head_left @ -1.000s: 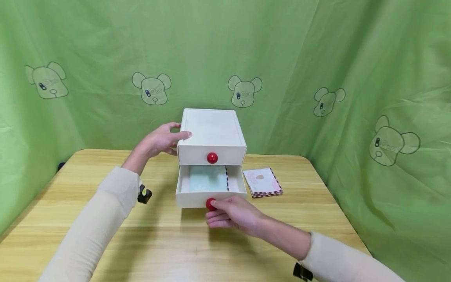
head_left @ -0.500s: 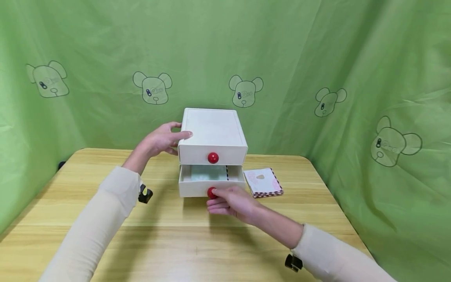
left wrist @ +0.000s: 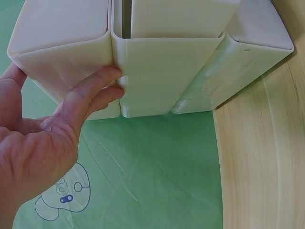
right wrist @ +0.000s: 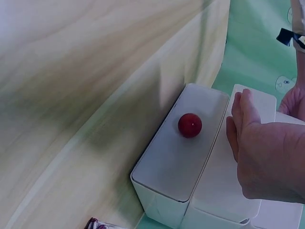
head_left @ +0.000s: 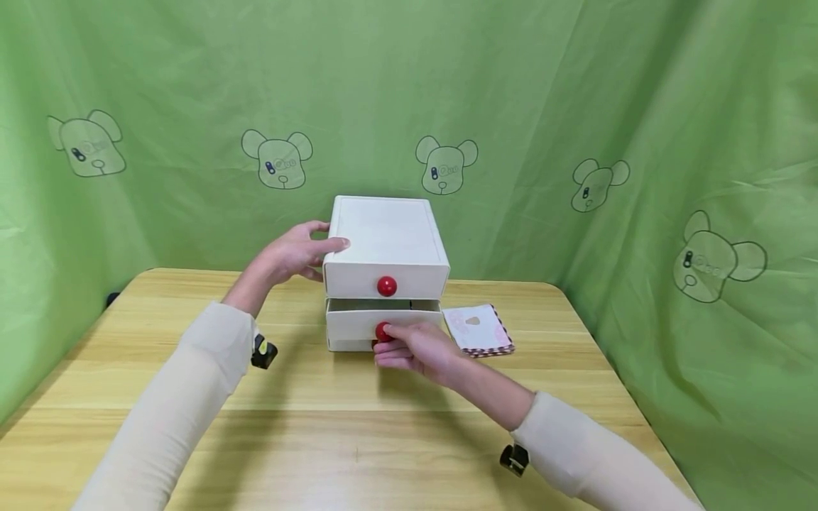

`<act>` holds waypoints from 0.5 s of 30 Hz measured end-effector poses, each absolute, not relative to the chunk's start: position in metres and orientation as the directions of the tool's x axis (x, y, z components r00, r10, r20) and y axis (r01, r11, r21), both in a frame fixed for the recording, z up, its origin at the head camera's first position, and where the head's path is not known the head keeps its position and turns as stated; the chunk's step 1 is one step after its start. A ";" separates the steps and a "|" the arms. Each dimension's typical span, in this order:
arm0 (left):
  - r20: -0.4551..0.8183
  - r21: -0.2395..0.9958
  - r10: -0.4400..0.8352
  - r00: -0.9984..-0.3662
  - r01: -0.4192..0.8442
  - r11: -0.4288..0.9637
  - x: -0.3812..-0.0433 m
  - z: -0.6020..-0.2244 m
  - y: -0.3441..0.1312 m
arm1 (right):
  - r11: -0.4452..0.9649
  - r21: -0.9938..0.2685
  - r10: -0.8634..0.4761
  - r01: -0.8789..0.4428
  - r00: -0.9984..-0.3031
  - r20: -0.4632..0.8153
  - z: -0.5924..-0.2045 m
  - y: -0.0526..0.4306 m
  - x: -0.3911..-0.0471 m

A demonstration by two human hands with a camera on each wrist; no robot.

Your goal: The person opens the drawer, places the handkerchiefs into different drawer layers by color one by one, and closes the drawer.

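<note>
Fingers of your right hand (head_left: pixel 424 349) pinching the red knob (head_left: pixel 380 332), press the protruding middle drawer (head_left: pixel 351 325) squarely inward while your left hand (head_left: pixel 292 250), thumb on top and fingers alongside, braces the white cabinet (head_left: pixel 390 231) near the middle of the table's (head_left: pixel 307 454) far edge.

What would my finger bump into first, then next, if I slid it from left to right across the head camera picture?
Left sleeve → left hand → white drawer box → folded cloth → right sleeve.
</note>
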State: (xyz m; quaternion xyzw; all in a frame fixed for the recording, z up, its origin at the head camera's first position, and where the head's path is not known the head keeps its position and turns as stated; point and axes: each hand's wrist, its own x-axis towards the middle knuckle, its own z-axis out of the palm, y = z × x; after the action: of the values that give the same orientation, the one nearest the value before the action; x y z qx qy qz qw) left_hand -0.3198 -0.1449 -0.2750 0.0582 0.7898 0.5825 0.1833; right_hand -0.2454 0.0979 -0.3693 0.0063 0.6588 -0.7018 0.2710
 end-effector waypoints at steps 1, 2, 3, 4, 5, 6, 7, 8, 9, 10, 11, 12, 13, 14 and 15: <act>-0.222 0.942 0.305 -0.926 -0.122 0.314 -0.320 -0.275 -0.145 | 0.012 -0.921 -0.370 0.390 -0.854 -0.366 -0.369 0.098 -0.247; -0.222 0.942 0.305 -0.926 -0.122 0.313 -0.320 -0.275 -0.145 | 0.007 -0.921 -0.370 0.390 -0.854 -0.365 -0.369 0.097 -0.248; -0.222 0.942 0.305 -0.926 -0.124 0.311 -0.320 -0.275 -0.145 | 0.003 -0.921 -0.371 0.390 -0.855 -0.363 -0.369 0.097 -0.249; -0.223 0.943 0.304 -0.926 -0.125 0.309 -0.320 -0.275 -0.145 | -0.001 -0.920 -0.370 0.391 -0.855 -0.363 -0.369 0.097 -0.251; -0.223 0.943 0.304 -0.926 -0.126 0.307 -0.320 -0.275 -0.144 | -0.004 -0.920 -0.369 0.392 -0.856 -0.363 -0.369 0.097 -0.252; -0.223 0.944 0.305 -0.926 -0.127 0.305 -0.320 -0.275 -0.144 | -0.007 -0.919 -0.368 0.393 -0.856 -0.363 -0.369 0.097 -0.253; -0.224 0.945 0.306 -0.925 -0.129 0.302 -0.320 -0.275 -0.144 | -0.009 -0.920 -0.366 0.393 -0.857 -0.363 -0.369 0.097 -0.254; -0.224 0.945 0.307 -0.925 -0.129 0.301 -0.320 -0.275 -0.144 | -0.012 -0.920 -0.364 0.391 -0.859 -0.360 -0.370 0.096 -0.255; -0.224 0.945 0.307 -0.925 -0.129 0.300 -0.320 -0.275 -0.144 | -0.014 -0.921 -0.362 0.390 -0.860 -0.359 -0.370 0.096 -0.256; -0.223 0.945 0.308 -0.925 -0.128 0.300 -0.319 -0.275 -0.144 | -0.017 -0.920 -0.359 0.391 -0.861 -0.359 -0.370 0.096 -0.257; -0.223 0.945 0.309 -0.924 -0.128 0.301 -0.319 -0.275 -0.144 | -0.019 -0.920 -0.358 0.391 -0.862 -0.359 -0.370 0.096 -0.258; -0.223 0.945 0.308 -0.925 -0.128 0.301 -0.319 -0.275 -0.145 | -0.021 -0.920 -0.355 0.392 -0.863 -0.360 -0.370 0.095 -0.260; -0.224 0.945 0.307 -0.925 -0.129 0.302 -0.319 -0.274 -0.145 | -0.023 -0.919 -0.350 0.393 -0.864 -0.361 -0.370 0.095 -0.261; -0.225 0.944 0.306 -0.925 -0.130 0.303 -0.318 -0.274 -0.145 | -0.027 -0.918 -0.347 0.396 -0.865 -0.363 -0.370 0.094 -0.262; -0.225 0.944 0.305 -0.925 -0.130 0.302 -0.318 -0.274 -0.145 | -0.031 -0.916 -0.343 0.399 -0.865 -0.365 -0.371 0.094 -0.263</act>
State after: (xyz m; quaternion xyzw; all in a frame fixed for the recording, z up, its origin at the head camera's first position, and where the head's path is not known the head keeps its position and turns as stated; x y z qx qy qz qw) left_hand -0.3183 -0.1446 -0.2740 0.0557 0.7854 0.5881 0.1850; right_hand -0.2635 0.0937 -0.3707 0.0217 0.6465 -0.7175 0.2585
